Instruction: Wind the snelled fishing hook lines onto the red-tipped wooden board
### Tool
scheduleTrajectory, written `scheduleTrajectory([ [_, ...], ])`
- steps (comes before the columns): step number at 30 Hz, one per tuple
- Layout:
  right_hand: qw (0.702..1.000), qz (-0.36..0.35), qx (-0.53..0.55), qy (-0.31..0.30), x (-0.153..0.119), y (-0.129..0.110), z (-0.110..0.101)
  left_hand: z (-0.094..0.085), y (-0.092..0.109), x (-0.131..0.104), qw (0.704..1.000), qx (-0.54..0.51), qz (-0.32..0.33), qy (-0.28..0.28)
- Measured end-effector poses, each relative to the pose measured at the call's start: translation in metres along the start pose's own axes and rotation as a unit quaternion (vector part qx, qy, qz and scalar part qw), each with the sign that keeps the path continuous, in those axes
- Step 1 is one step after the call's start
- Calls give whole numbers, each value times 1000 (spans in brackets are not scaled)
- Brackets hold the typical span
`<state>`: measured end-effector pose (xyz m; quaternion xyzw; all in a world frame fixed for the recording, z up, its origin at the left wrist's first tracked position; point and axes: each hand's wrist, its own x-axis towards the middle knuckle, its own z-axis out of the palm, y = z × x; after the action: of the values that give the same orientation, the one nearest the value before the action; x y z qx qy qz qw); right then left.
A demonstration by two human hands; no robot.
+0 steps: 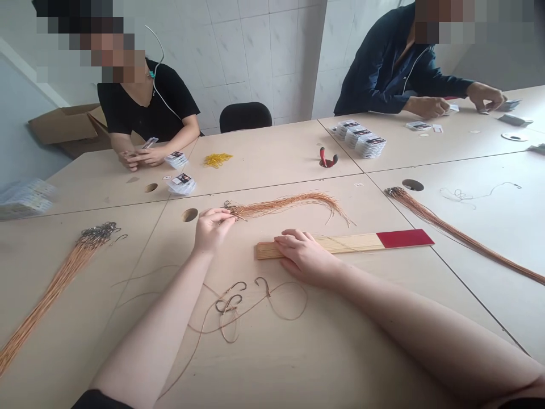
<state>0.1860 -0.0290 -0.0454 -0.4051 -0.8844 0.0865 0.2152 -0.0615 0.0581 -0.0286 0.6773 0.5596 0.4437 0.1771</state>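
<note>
Far desk (272, 165): yellow pile (218, 159), red-and-black tool handles (322, 154) at a hole (327, 164), packet stacks (369, 145) to the right. Black chair (246, 116) behind, cardboard box (63, 123) far left.

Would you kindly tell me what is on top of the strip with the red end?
The right hand and a strand lie over the strip; whatever the hand covers is hidden.

Pale tiles with faint grey marbling cover the back wall (272, 51), while a plain bluish-grey wall (25, 102) runs along the left. A black chair (246, 116) stands behind the broad, light wood-toned table (272, 165), whose top has dark seams and round holes (189, 215); an open cardboard box (63, 129) sits beyond its far left edge, in soft light.
</note>
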Motion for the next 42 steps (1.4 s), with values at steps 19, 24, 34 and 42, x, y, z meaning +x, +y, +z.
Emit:
scheduleTrajectory([
  [19,939,222,-40,258,-6,119,-7,4,-53,15,990,103,-4,93],
  [24,943,228,-52,237,-4,118,-6,9,-19,-1,968,220,119,20],
  [34,944,241,-35,223,-2,116,-7,12,-7,-11,934,291,176,-107],
  [42,944,242,-30,222,-2,116,-6,14,-5,-13,892,310,200,-260],
])
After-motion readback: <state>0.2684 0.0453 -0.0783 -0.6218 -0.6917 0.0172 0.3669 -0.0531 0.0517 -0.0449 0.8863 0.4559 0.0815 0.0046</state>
